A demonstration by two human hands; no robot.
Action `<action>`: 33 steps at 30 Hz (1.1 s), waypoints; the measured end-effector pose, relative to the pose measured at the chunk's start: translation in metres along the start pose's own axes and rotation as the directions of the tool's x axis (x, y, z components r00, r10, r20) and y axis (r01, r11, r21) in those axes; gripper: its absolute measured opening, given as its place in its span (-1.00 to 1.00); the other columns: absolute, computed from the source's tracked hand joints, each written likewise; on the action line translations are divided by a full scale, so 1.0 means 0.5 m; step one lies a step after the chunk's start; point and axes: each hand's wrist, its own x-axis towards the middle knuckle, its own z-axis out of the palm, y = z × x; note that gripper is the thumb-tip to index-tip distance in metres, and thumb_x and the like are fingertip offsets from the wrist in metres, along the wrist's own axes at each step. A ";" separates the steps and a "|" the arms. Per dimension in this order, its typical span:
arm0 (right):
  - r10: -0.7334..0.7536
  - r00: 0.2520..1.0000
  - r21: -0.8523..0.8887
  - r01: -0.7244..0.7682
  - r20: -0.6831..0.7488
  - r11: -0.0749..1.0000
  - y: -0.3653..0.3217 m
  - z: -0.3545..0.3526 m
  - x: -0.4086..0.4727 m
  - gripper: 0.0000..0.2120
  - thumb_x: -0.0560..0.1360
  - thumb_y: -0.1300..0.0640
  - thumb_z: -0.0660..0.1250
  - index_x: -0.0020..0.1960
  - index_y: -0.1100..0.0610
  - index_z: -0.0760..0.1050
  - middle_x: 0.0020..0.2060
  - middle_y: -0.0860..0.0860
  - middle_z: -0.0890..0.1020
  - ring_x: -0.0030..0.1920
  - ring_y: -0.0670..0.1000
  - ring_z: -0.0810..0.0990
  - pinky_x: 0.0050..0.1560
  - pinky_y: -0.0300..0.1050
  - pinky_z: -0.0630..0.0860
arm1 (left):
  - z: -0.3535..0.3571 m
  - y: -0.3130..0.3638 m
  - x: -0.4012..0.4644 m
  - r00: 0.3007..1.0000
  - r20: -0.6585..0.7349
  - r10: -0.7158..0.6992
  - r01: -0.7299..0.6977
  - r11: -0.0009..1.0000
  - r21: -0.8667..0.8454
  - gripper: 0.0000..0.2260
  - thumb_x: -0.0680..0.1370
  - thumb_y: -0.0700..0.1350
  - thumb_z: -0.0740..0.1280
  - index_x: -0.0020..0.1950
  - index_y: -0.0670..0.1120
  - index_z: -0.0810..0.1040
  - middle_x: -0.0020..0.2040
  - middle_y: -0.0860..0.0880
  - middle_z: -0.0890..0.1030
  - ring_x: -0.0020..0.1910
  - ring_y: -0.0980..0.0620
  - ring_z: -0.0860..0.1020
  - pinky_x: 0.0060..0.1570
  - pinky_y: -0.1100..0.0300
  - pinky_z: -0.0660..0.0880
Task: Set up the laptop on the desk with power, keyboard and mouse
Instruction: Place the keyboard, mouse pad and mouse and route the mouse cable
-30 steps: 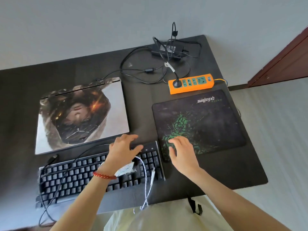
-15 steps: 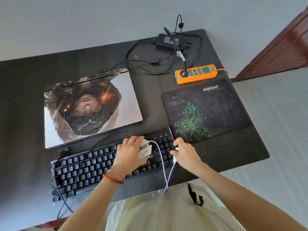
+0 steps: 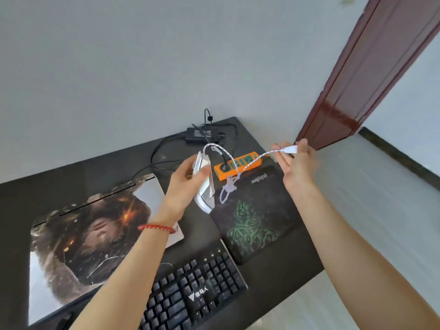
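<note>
My left hand [image 3: 188,179] grips a white mouse [image 3: 204,186] and holds it in the air above the desk, between the laptop and the mouse pad. Its white braided cable [image 3: 240,167] arcs to my right hand [image 3: 296,163], which pinches the white plug end, raised to the right. The closed laptop [image 3: 83,236], its lid covered by a picture, lies at the left. A black keyboard [image 3: 195,289] sits at the front. The dark mouse pad [image 3: 257,217] with a green logo lies at the right.
An orange power strip [image 3: 238,164] with a black plug in it lies behind the mouse pad. A black power brick [image 3: 202,135] and tangled black cables sit at the desk's back edge. A red-brown door frame [image 3: 371,75] stands at the right, past the black desk [image 3: 281,277].
Both hands rose from the keyboard. The left lifted the white mouse up and back, the right drew the cable's plug end up to the right. The camera tilted upward.
</note>
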 end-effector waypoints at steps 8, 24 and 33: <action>-0.397 0.915 -0.453 0.327 -0.066 0.829 -0.064 -0.023 0.123 -0.77 0.58 0.20 0.05 0.20 0.23 0.31 -0.10 0.07 0.48 -0.13 0.02 0.51 0.00 -0.04 0.42 | 0.082 -0.069 0.074 0.982 -0.187 -0.037 0.107 0.918 0.383 -0.55 0.39 -0.02 0.44 0.24 -0.01 0.42 0.14 -0.05 0.52 0.07 -0.01 0.52 0.12 0.12 0.44; 0.270 0.906 -0.830 0.137 0.325 0.540 0.117 -0.173 0.316 -0.55 0.62 0.15 0.02 0.48 0.14 0.06 0.17 0.21 0.50 -0.05 -0.02 0.56 -0.06 -0.32 0.52 | 0.232 -0.248 0.134 0.872 -0.300 -0.388 0.490 0.668 0.560 -0.56 0.43 0.08 0.36 0.25 -0.04 0.39 0.08 -0.07 0.43 -0.11 -0.02 0.41 -0.06 0.18 0.37; 0.802 0.373 -0.883 0.133 0.466 0.451 0.192 -0.115 0.256 -0.53 0.61 -0.06 -0.06 0.32 0.20 0.39 0.23 0.09 0.55 0.23 -0.03 0.49 0.36 -0.05 0.20 | 0.147 -0.120 0.119 0.898 -0.299 -0.322 0.405 0.871 0.277 -0.78 0.43 0.03 0.40 -0.27 0.40 0.53 -0.33 0.33 0.61 -0.32 0.34 0.55 -0.22 0.29 0.47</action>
